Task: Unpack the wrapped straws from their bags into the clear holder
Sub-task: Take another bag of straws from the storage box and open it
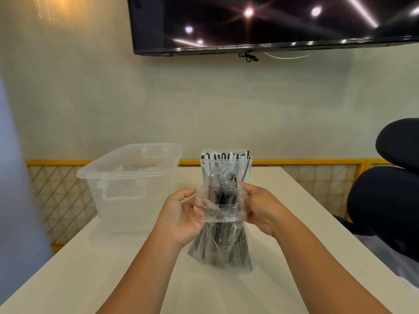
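Observation:
A clear plastic bag of wrapped black straws stands upright on the white table, its bottom flared out. My left hand grips the bag's upper left edge and my right hand grips its upper right edge, spreading the crumpled top. Behind the bag stands the clear holder, filled with upright black and white wrapped straws that reach its rim.
A large clear plastic bin with a handle sits at the table's left rear. A dark chair stands to the right. A wall-mounted screen hangs above, and a yellow lattice rail runs behind the table.

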Tool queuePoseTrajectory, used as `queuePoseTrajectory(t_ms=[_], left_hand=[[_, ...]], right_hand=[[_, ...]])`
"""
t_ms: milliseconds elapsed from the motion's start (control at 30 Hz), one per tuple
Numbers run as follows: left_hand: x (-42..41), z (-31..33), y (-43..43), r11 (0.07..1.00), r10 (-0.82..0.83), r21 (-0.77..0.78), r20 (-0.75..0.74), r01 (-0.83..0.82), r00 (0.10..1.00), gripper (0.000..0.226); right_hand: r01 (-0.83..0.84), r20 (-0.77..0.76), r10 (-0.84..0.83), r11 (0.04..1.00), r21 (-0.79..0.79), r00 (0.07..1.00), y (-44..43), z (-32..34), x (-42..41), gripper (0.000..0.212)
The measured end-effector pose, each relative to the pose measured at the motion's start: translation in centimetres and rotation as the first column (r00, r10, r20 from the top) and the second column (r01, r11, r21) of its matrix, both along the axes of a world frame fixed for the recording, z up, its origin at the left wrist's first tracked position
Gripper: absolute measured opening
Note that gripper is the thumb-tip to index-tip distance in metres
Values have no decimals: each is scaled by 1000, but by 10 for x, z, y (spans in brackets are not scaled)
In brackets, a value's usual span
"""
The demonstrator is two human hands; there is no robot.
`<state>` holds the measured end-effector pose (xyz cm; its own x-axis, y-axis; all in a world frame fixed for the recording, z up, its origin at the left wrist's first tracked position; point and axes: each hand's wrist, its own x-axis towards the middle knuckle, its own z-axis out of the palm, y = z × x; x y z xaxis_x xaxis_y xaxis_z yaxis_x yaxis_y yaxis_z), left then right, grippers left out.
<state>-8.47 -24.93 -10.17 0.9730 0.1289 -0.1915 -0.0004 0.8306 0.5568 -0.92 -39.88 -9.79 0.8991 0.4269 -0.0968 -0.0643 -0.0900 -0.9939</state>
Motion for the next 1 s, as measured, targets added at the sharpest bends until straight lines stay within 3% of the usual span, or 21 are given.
queuePoseTrajectory(t_ms=[133,200,267,367,533,600,700,800,933,1000], left_hand=[[-5,-2,-10,976,77,-211,81,-59,994,14],[-7,-4,-16,958,118,-272,82,-92,990,13],[-7,-8,-21,942,149,-311,61,-123,987,11],[-7,-13,-24,952,113,-291,27,-100,993,12],[-16,-23,-25,990,-36,128,-137,53,990,11],[-19,-34,-23,951,-42,293,-205,102,978,6],[-20,-45,-21,821,36,555,-285,134,958,11],[-19,-51,-23,713,79,692,-235,109,969,4],[-20,-57,-24,710,119,704,-146,18,982,9],[-21,-62,-20,607,92,790,-181,89,979,27]], right_hand=[[165,400,-6,917,-364,917,-2,-12,-6,38],[268,533,34,837,-478,845,-5,-23,-10,42],[293,547,35,814,-501,836,-7,-33,-12,52],[250,415,-90,903,-349,905,-8,-47,-11,51],[184,22,-184,983,8,983,-16,-58,-17,47],[197,-113,-186,976,97,976,-16,-64,-20,46],[182,-297,-111,958,224,948,-16,-69,-24,32],[116,-300,-38,963,245,953,-22,-67,-32,29],[163,-296,-58,926,342,953,-28,-62,-38,49],[156,-283,-54,924,350,957,-31,-75,-32,47]])
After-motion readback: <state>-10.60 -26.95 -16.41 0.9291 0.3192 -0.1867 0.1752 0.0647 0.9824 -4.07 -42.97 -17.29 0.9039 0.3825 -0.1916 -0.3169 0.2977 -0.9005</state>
